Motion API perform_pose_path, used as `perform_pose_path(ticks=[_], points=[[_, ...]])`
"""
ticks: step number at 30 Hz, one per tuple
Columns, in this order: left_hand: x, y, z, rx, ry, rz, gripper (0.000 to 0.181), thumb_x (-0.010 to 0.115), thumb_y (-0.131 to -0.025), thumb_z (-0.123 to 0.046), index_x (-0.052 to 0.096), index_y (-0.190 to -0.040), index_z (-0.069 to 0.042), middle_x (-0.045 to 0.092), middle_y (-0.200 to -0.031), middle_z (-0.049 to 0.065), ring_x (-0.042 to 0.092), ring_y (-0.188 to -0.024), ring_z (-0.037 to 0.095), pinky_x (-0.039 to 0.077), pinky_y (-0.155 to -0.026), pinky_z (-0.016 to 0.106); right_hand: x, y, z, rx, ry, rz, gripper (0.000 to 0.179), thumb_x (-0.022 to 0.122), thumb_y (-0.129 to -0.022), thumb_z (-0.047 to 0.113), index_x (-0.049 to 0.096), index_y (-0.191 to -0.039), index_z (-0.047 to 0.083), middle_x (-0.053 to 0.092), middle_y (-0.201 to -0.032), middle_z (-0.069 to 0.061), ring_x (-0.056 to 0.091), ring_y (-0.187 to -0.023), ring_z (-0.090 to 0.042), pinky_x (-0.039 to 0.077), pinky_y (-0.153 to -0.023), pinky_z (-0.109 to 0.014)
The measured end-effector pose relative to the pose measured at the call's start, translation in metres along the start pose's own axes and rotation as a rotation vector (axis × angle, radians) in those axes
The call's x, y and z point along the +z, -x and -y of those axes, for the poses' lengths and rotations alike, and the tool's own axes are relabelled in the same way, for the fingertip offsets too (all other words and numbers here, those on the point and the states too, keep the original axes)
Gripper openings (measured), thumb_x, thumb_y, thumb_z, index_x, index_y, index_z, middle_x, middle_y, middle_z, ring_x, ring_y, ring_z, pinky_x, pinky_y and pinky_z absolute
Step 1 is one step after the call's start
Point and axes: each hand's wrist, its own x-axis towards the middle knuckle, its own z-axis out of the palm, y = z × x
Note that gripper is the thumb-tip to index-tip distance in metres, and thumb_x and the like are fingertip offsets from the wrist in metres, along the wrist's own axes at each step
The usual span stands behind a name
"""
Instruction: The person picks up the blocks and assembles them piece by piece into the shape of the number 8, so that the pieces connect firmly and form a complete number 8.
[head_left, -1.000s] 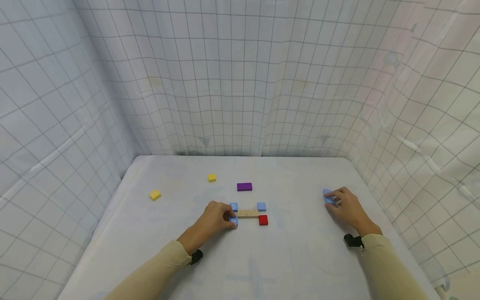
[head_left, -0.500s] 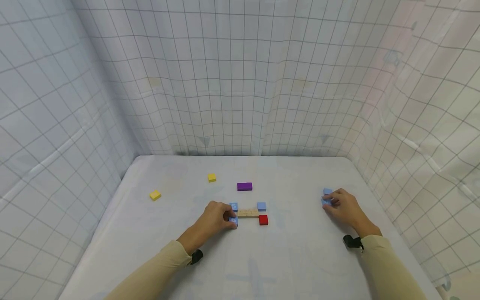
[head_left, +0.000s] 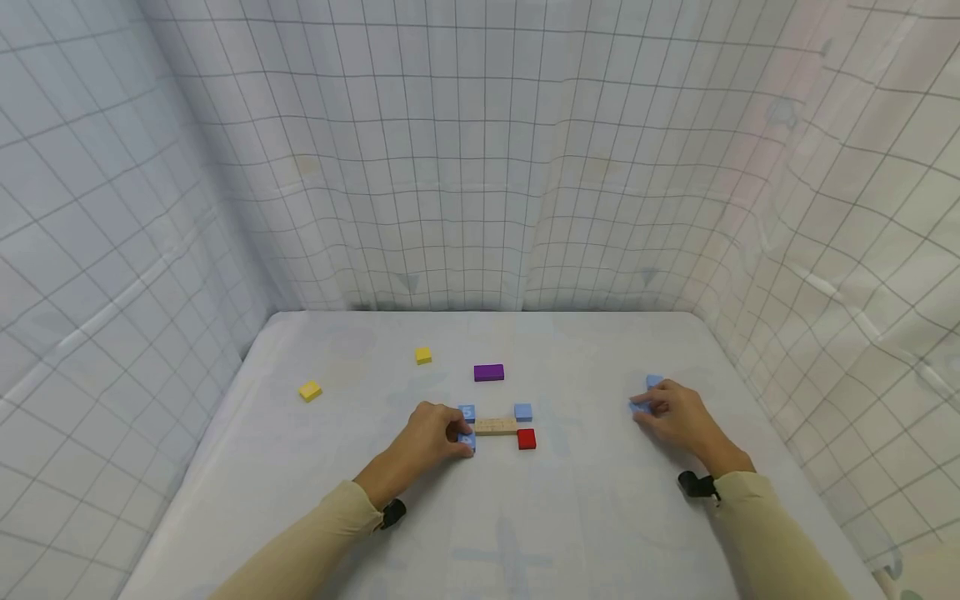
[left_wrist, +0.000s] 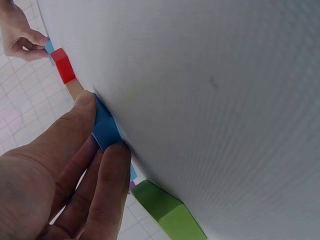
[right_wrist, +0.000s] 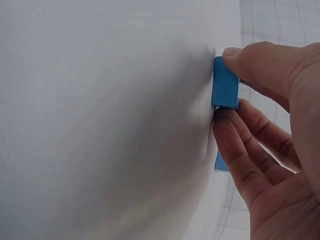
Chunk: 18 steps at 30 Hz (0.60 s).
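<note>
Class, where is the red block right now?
In the head view, the red block sits on the table at the right end of the wooden strip, on the near side of a small blue block.

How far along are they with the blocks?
Looks done: the red block sits at one end of the tan block. In hand: left hand grips one blue block, right hand a second blue block. Maybe remaining: two yellow blocks and a purple block, lying apart.
</note>
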Motion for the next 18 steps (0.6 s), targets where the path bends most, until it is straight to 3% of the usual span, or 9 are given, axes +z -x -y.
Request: perform_pose_path(ticks=[9,16,18], points=[[0.003,-0.001,0.001,-0.038,-0.009,0.016,0.027,0.104,-0.090,-0.025,0.090,-0.108,-0.011,0.080,-0.091,-0.004,0.062,-0.082,0.007,0.056,-0.072,0.022,0.008,-0.001,0.009,-0.119,-0.014,-0.037,0.025,0.098,-0.091,0.001,0.089,-0.113,0.006,0.079,-0.104,-0.008,0.083,-0.093,-0.030,0.072,-0.084,-0.037],[-0.021,0.012,-0.039,-0.090,0.022,0.020,0.025,0.104,-0.088,-0.014,0.089,-0.106,-0.005,0.081,-0.092,0.001,0.062,-0.082,0.010,0.058,-0.074,0.023,0.015,-0.002,0.018,-0.182,-0.073,-0.031,0.024,0.100,-0.089,0.001,0.088,-0.109,0.008,0.084,-0.105,-0.006,0.084,-0.093,-0.027,0.072,-0.084,-0.034],[-0.022,0.012,-0.043,-0.117,0.022,0.016,0.023,0.104,-0.087,-0.012,0.089,-0.105,-0.005,0.081,-0.091,0.001,0.062,-0.082,0.009,0.057,-0.075,0.022,0.018,-0.003,0.021,-0.199,-0.088,-0.030,0.023,0.100,-0.089,0.001,0.088,-0.108,0.009,0.084,-0.105,-0.005,0.083,-0.093,-0.025,0.072,-0.085,-0.032]])
